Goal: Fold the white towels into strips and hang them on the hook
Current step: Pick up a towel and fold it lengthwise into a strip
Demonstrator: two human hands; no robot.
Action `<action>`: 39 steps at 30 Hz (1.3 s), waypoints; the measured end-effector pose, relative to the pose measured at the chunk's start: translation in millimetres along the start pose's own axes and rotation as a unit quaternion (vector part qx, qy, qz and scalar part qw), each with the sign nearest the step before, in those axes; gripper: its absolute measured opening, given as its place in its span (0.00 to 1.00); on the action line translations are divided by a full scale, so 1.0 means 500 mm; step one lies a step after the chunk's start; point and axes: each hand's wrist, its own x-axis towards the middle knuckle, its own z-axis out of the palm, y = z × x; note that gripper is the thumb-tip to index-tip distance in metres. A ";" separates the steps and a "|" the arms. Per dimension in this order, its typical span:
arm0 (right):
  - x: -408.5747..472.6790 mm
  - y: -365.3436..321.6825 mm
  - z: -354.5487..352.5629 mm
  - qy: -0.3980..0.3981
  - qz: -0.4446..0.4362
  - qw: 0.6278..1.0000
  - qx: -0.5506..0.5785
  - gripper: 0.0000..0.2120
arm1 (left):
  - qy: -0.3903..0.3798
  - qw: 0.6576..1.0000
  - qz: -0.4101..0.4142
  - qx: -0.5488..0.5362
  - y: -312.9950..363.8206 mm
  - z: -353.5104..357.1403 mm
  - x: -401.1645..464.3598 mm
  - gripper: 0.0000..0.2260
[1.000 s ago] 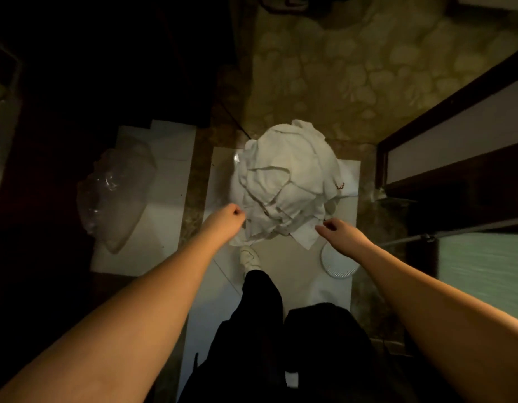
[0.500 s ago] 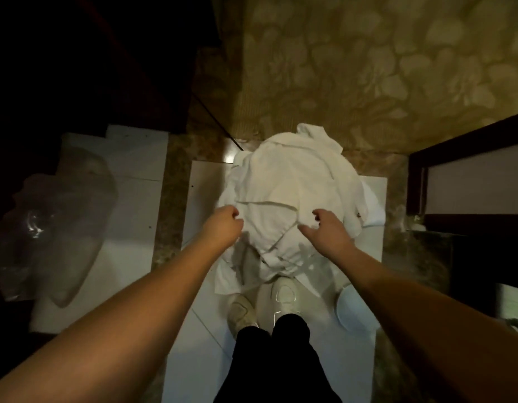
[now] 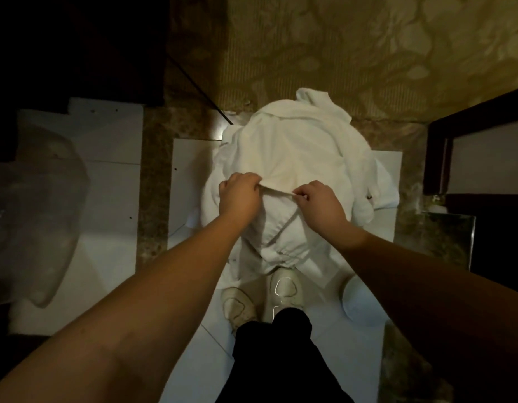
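Towels [image 3: 292, 158], white and crumpled, sit in a heap straight ahead, piled over a pale floor panel [image 3: 188, 158] at the foot of the patterned wall [image 3: 353, 53]. Both hands are on the near side of the heap: left hand [image 3: 240, 196] with fingers curled, pinching one end of a hem; right hand [image 3: 318, 203] pinching the other end, the edge stretched taut between them. Below the heap, two pale shoes [image 3: 263, 295] stand on the floor, dark trousers [image 3: 281, 359] above them. Off to the left, a clear plastic bag [image 3: 39, 216] lies on another panel. Round white object [image 3: 359, 301] by the right forearm, too dim to identify.
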 end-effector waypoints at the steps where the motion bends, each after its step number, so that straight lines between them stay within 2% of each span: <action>1: -0.008 -0.015 -0.011 -0.012 0.009 1.000 0.025 0.12 | -0.007 1.000 -0.009 -0.024 0.005 -0.016 -0.012 0.15; 5: -0.044 -0.081 -0.080 -0.036 0.047 0.992 0.107 0.14 | -0.044 0.989 -0.032 -0.140 0.023 -0.110 -0.062 0.13; 10: -0.108 -0.194 -0.200 -0.022 0.003 0.990 0.143 0.12 | -0.019 0.975 -0.049 -0.218 0.055 -0.274 -0.132 0.17; 15: -0.207 -0.312 -0.336 0.016 -0.133 0.989 0.067 0.09 | 0.002 0.984 -0.002 -0.179 0.089 -0.473 -0.220 0.14; 17: -0.256 -0.353 -0.400 -0.008 -0.181 0.983 -0.013 0.11 | 0.011 0.986 0.019 -0.164 0.104 -0.555 -0.272 0.11; 21: -0.356 -0.415 -0.515 -0.021 -0.210 0.963 -0.170 0.20 | 0.006 0.991 0.061 -0.118 0.140 -0.681 -0.404 0.11; 27: -0.522 -0.499 -0.632 0.002 -0.244 0.945 -0.216 0.21 | 0.011 0.995 0.083 -0.046 0.175 -0.795 -0.618 0.16; 31: -0.642 -0.570 -0.689 0.043 -0.297 0.921 -0.248 0.17 | 0.033 0.996 0.081 0.034 0.181 -0.866 -0.765 0.18; 39: -0.850 -0.659 -0.769 0.116 -0.417 0.854 -0.290 0.10 | 0.167 0.984 0.041 0.044 0.172 -0.983 -1.071 0.23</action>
